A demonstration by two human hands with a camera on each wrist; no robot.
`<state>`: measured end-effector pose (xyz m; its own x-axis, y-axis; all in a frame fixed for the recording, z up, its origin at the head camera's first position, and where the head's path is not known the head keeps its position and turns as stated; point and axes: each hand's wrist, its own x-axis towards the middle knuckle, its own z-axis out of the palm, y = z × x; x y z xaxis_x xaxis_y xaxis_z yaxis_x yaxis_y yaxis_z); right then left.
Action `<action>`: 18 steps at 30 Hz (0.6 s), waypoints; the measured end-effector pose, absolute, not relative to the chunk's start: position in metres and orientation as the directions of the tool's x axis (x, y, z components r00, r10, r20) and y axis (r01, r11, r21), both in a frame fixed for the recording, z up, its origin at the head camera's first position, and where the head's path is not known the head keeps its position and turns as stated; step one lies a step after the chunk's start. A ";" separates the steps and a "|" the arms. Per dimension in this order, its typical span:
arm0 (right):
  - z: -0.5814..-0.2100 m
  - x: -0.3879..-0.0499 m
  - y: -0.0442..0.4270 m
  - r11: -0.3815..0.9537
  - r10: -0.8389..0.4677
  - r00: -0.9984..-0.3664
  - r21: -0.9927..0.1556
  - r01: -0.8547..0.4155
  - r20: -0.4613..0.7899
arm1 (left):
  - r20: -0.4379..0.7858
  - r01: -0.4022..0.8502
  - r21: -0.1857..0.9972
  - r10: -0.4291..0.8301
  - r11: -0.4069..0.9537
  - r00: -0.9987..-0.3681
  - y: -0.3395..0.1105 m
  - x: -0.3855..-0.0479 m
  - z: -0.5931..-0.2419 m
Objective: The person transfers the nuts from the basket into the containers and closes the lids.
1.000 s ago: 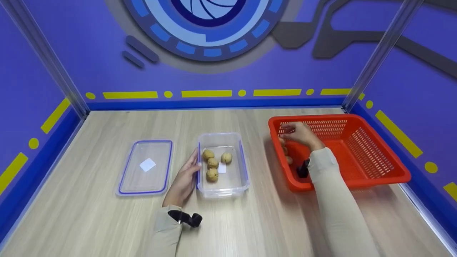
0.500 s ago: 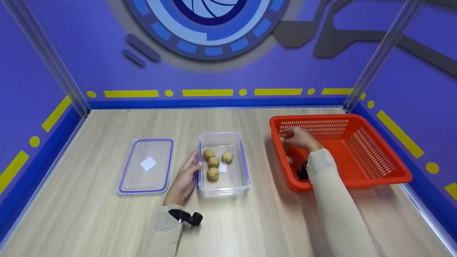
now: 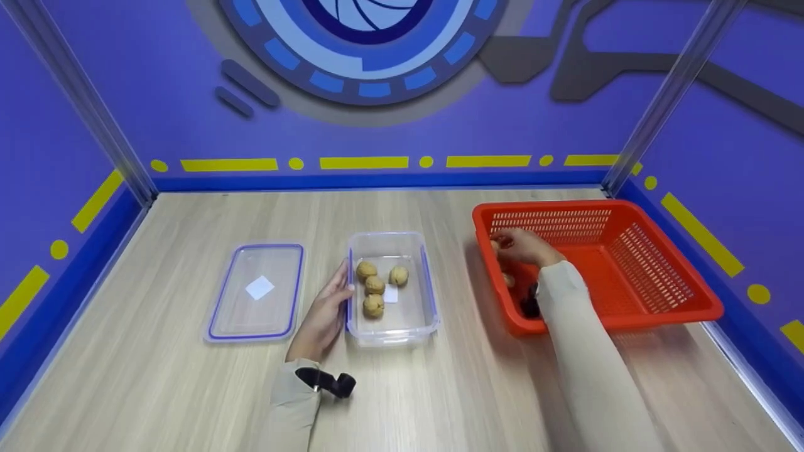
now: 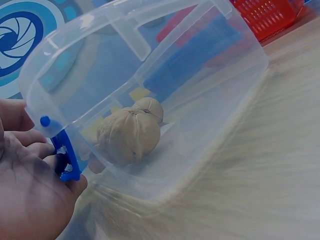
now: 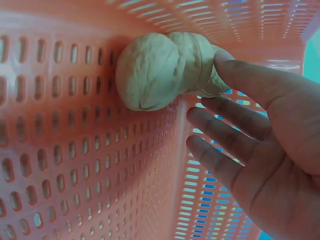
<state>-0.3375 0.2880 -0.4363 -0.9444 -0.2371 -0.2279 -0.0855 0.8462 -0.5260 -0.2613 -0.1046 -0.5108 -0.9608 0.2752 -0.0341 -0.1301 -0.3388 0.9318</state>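
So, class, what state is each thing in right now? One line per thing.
Clear box: upright, uncovered
Lid: off, flat on the table
Walnuts in the box: four, in shell
Red basket: upright, uncovered
Walnuts in the basket: in shell, partly hidden
Left hand: touching the box's side
Right hand: inside the basket, touching a walnut; grip unclear

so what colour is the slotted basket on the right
The basket is bright red, best seen in the head view; it looks paler from the right wrist.
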 end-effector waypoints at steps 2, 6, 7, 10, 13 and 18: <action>-0.436 -0.337 0.288 0.844 -0.227 -0.945 -0.532 -0.070 -0.236 | -0.032 -0.128 0.932 0.273 -0.340 -0.961 -0.104 -0.261 -0.510; -0.436 -0.336 0.288 0.851 -0.205 -0.949 -0.523 -0.051 -0.241 | -0.035 -0.127 0.934 0.269 -0.333 -0.962 -0.104 -0.261 -0.509; -0.436 -0.336 0.288 0.852 -0.203 -0.950 -0.522 -0.051 -0.239 | -0.037 -0.128 0.935 0.268 -0.331 -0.963 -0.103 -0.261 -0.508; -0.436 -0.335 0.288 0.848 -0.206 -0.950 -0.528 -0.054 -0.234 | -0.040 -0.130 0.935 0.266 -0.329 -0.963 -0.103 -0.261 -0.507; -0.436 -0.336 0.288 0.842 -0.206 -0.951 -0.536 -0.053 -0.230 | -0.039 -0.130 0.934 0.267 -0.332 -0.963 -0.103 -0.261 -0.506; -0.436 -0.337 0.288 0.843 -0.223 -0.953 -0.531 -0.083 -0.205 | -0.033 -0.127 0.933 0.272 -0.335 -0.962 -0.104 -0.261 -0.508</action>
<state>-0.3374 0.2884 -0.4363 -0.9531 -0.2227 -0.2051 -0.0827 0.8432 -0.5312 -0.2614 -0.1043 -0.5076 -0.9618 0.2717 -0.0335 -0.1272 -0.3354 0.9334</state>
